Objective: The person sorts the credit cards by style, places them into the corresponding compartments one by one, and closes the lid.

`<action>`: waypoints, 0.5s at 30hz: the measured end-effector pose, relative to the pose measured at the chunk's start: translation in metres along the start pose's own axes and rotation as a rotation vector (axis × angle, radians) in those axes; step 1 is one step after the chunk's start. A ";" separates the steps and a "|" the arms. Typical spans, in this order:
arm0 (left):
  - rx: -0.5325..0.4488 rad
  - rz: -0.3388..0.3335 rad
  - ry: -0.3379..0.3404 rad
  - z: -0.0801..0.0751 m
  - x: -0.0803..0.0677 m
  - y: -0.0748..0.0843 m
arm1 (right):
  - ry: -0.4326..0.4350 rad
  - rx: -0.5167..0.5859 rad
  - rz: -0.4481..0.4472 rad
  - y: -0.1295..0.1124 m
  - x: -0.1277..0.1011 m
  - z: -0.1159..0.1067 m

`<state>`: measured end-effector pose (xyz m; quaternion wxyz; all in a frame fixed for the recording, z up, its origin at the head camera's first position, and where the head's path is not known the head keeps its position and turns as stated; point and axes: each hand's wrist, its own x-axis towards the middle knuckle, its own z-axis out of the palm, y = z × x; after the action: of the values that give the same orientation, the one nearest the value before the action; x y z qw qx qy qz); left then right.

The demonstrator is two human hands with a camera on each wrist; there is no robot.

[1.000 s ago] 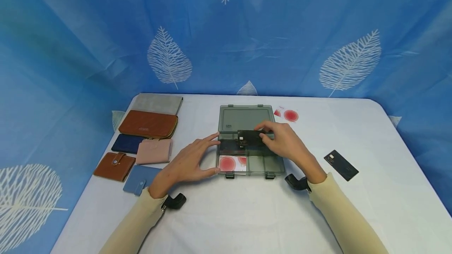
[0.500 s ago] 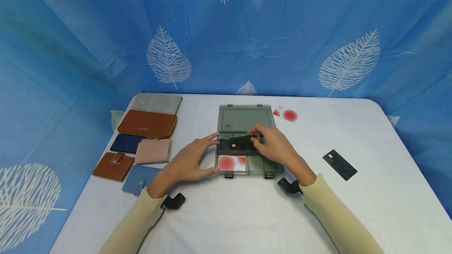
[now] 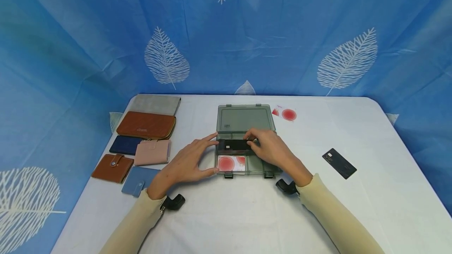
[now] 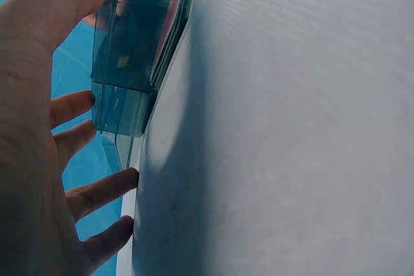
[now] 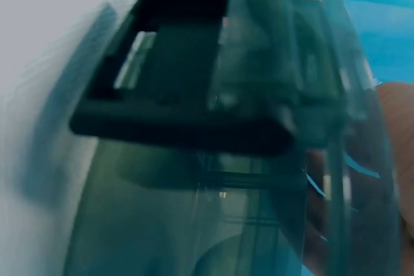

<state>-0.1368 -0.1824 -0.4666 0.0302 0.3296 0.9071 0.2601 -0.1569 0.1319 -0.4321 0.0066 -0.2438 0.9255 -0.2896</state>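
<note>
In the head view a translucent grey-green divided box (image 3: 243, 117) lies with its lid folded back. My right hand (image 3: 268, 148) pinches the right end of a black card (image 3: 233, 144), which lies low in the left middle compartment. Nearer me in the box sits a red-and-white card (image 3: 231, 163). My left hand (image 3: 188, 160) spans the box's left side, fingers spread. In the left wrist view its thumb and a fingertip touch the clear wall (image 4: 123, 63). The right wrist view is blurred and shows the box's dark latch (image 5: 181, 121); the right fingertips are mostly hidden there.
Several wallets lie at left: grey (image 3: 155, 104), long brown (image 3: 146, 124), navy (image 3: 125, 144), pink (image 3: 152, 152), small brown (image 3: 113, 167) and light blue (image 3: 139, 179). Another black card (image 3: 339, 163) lies at right. A red-and-white card (image 3: 288, 114) lies behind the box.
My right hand has moved left and down with the black card, from above the box's middle into the left middle compartment. The left hand stays at the box's side.
</note>
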 end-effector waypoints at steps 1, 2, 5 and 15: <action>0.001 0.005 0.002 0.000 0.000 0.000 | 0.003 -0.007 -0.006 0.000 0.000 0.000; 0.004 0.007 0.003 -0.001 0.001 0.000 | 0.006 -0.011 -0.013 0.000 0.001 0.001; 0.011 0.013 0.005 -0.002 0.002 -0.001 | 0.024 -0.035 -0.041 -0.001 0.002 0.002; -0.009 0.028 0.023 0.001 -0.002 0.003 | -0.001 -0.102 -0.081 -0.006 -0.005 0.010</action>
<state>-0.1333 -0.1815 -0.4659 0.0177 0.3390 0.9014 0.2686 -0.1484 0.1245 -0.4377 -0.0169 -0.2813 0.9285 -0.2420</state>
